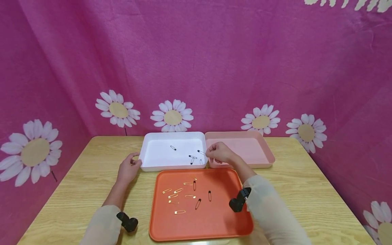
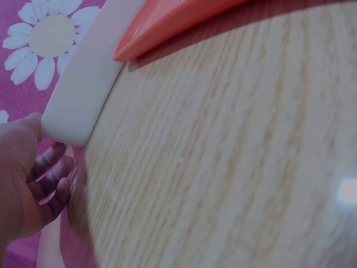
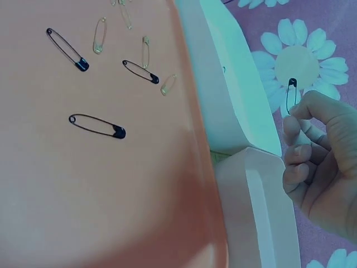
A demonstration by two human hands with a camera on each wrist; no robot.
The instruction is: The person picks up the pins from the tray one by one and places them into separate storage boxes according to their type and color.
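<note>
My right hand (image 1: 219, 152) pinches a black safety pin (image 3: 292, 96) between thumb and forefinger, over the white tray's (image 1: 171, 167) right side. Several black safety pins (image 1: 173, 148) lie inside that tray. At its left wall, my left hand (image 1: 128, 169) touches the outside corner with loosely bent fingers. In front, the orange tray (image 1: 202, 231) bears several gold safety pins (image 1: 180, 212) toward its left half. Three black safety pins (image 1: 198, 204) lie among and beside them near the middle.
A pink tray (image 1: 269, 154) stands against the white one's right side, under my right hand and wrist. All the trays sit on a wooden table (image 1: 306, 197). Behind it hangs a magenta cloth (image 1: 196, 68) with daisies.
</note>
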